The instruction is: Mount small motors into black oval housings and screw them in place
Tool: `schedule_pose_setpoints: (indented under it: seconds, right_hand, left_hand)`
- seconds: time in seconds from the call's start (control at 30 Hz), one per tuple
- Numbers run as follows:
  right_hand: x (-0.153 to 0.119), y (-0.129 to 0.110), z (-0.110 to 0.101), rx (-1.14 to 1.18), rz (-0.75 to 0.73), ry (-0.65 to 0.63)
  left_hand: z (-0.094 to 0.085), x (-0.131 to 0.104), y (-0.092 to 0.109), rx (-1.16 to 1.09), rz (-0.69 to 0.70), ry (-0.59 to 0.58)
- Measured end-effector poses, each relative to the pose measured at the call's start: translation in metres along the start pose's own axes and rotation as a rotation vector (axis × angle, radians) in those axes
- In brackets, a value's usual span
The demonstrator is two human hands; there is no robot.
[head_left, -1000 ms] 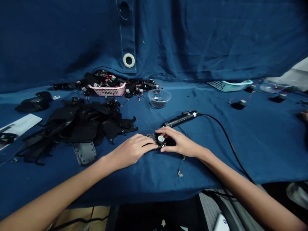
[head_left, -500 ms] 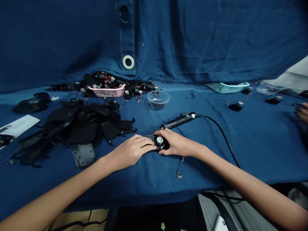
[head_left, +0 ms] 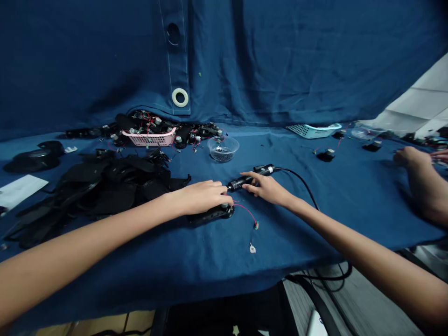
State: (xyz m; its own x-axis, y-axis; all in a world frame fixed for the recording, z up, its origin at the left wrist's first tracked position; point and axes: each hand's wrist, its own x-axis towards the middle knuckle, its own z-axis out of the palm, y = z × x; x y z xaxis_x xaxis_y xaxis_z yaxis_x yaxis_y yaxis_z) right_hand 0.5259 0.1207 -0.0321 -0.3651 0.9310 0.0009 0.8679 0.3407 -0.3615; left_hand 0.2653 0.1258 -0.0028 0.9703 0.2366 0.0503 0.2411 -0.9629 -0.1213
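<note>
My left hand is closed over a black housing with a small motor, near the middle of the blue cloth. From the housing a red wire runs right to a small green piece. A black electric screwdriver lies behind it, its tip close to my left fingers. My right hand touches the screwdriver's body with its fingers apart. A small metallic part lies nearer the front edge.
Black plastic covers are heaped at the left. Behind stand a pink basket of motors, a clear bowl of screws and a light blue basket. Another person's hand is at the far right.
My right hand has let go of the housing and moved to the screwdriver. The housing is turned under my left hand, and its red wire shows. The other person's hand has come further into view.
</note>
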Motion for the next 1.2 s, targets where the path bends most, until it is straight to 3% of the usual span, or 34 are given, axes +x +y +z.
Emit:
schedule_pose_setpoints:
  seconds: [0.17,0.33,0.53,0.67,0.77,0.83,0.9,1.03,1.2]
  right_hand:
    - [0.014,0.005,-0.015,-0.334,-0.011,-0.033]
    - [0.019,0.008,-0.017,-0.488,0.059,-0.014]
    - [0.024,0.013,-0.016,-0.468,0.197,0.025]
    - [0.023,0.012,-0.012,-0.36,0.275,0.091]
    - [0.02,0.005,-0.008,0.077,0.395,0.12]
    - [0.019,-0.002,-0.006,0.542,0.467,0.071]
    - [0.02,-0.007,-0.003,0.859,0.513,0.003]
    - [0.023,-0.005,-0.002,1.091,0.62,-0.04]
    - [0.02,0.017,-0.008,1.35,0.789,-0.073]
  left_hand:
    - [-0.007,-0.002,0.002,0.114,-0.039,0.0]
    - [-0.01,-0.014,0.007,0.102,-0.27,-0.014]
    - [0.0,-0.024,0.015,0.088,-0.4,-0.098]
    - [-0.009,-0.023,0.008,-0.024,-0.401,-0.103]
    - [-0.025,-0.008,-0.023,-0.101,-0.474,-0.056]
    - [-0.033,0.013,-0.056,-0.102,-0.531,0.042]
    - [-0.034,0.04,-0.094,-0.12,-0.546,0.07]
    - [-0.013,0.097,-0.158,-0.195,-0.453,-0.101]
    - [0.024,0.134,-0.192,-0.247,-0.415,-0.342]
